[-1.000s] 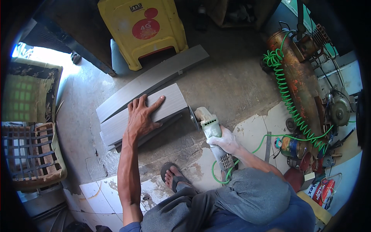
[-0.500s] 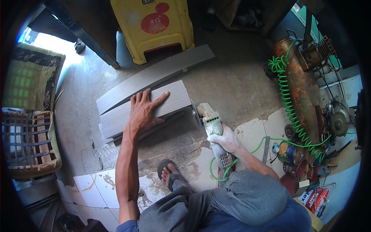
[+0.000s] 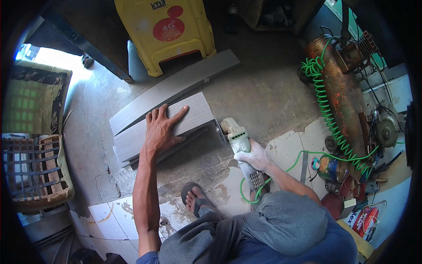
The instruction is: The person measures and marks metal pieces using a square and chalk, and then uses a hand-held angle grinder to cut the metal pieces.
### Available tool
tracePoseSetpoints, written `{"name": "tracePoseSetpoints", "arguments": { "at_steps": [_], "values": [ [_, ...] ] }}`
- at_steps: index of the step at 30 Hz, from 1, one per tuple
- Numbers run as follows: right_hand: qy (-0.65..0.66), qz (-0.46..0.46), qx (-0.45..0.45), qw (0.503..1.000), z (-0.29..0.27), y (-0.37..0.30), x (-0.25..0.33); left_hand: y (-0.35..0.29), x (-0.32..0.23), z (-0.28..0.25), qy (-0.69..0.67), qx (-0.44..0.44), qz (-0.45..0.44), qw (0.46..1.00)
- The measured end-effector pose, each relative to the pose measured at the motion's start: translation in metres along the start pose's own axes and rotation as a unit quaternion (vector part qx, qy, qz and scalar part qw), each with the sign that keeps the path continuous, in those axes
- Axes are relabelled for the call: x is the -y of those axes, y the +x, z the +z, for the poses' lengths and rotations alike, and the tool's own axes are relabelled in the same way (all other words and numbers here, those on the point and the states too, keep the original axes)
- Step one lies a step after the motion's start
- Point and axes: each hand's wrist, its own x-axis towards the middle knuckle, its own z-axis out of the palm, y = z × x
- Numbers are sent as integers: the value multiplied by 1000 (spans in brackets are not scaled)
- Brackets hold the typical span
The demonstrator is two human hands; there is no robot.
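My left hand (image 3: 160, 131) lies spread, fingers apart, on top of a grey metal-looking panel (image 3: 193, 111), pressing it from above. Under and beside this panel are more grey pieces, and a second long grey panel (image 3: 184, 78) rests behind it on the floor. My right hand (image 3: 257, 155) is wrapped round the body of an angle grinder (image 3: 239, 141), powdered with pale dust. Its disc (image 3: 220, 132) stands nearly edge-on at the right end of the top panel; whether it touches cannot be made out.
A yellow plastic folding floor sign (image 3: 165, 44) stands beyond the panels. To the right are a rusty air compressor tank (image 3: 336, 101) and a coiled green hose (image 3: 323, 97). A green line runs behind the grinder. At left stands a worn chair frame (image 3: 37, 171). My sandalled foot (image 3: 196, 200) is close by.
The view has shifted slightly. My left hand keeps its place on the panel, and my right hand still grips the grinder at the panel's end.
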Motion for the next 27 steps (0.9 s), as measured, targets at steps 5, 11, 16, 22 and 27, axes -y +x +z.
{"name": "tracePoseSetpoints", "arguments": {
  "at_steps": [5,11,16,22,27],
  "values": [
    [-19,4,-16,1000,-1,6,-11,2,-2,3,14,-25,19,999],
    [-56,54,-36,996,5,13,-30,-2,-3,5,16,-9,14,1000],
    [18,23,-2,1000,-10,-2,-5,-6,-2,6,128,-151,45,979],
    [129,21,-4,991,-6,0,-2,-17,13,18,142,-166,64,974],
    [72,0,5,997,-5,-8,18,-28,11,42,172,-245,67,952]
  ]
}}
